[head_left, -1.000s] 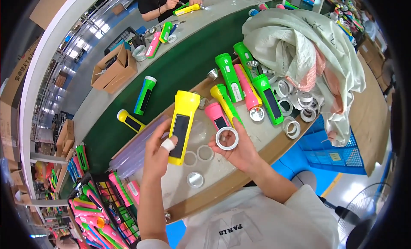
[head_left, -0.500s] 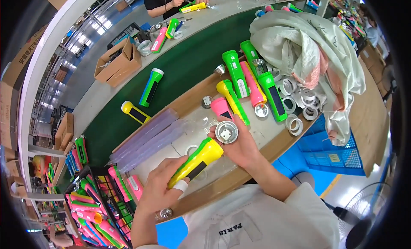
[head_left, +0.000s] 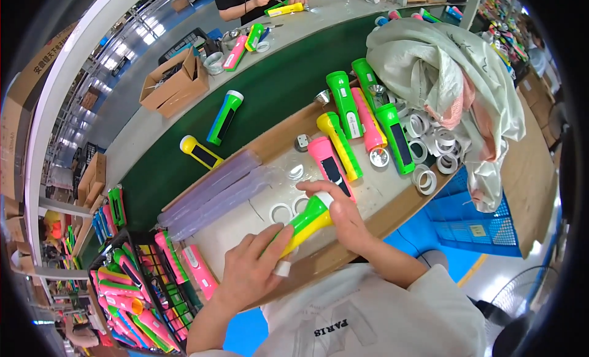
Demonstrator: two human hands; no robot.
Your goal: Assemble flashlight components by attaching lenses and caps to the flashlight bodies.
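Note:
My left hand [head_left: 248, 268] is wrapped round the body of a green and yellow flashlight [head_left: 311, 227], which tilts up to the right over the work tray. At its wide end, my right hand [head_left: 346, 222] grips a white lamp ring [head_left: 324, 199], pressed against the flashlight's head. The ring's inside faces away and is hidden. Just beyond my right fingers lies a pink flashlight [head_left: 328, 161] with a dark panel. Beside it are a yellow and green flashlight [head_left: 339, 145] and a green one [head_left: 396, 139]. Loose white rings [head_left: 281, 213] lie under my hands.
Clear purple-tinted plastic sleeves [head_left: 215, 194] lie along the tray's left side. A pile of white rings [head_left: 438, 142] and a pale woven sack [head_left: 423, 69] are at right. A black basket of flashlights [head_left: 162, 295] stands at lower left. Across the green belt [head_left: 270, 90], another person works.
My right hand has brought the white ring with its silver reflector onto the flashlight's wide end. The flashlight has rolled, hiding its dark panel. The whole view has shifted slightly.

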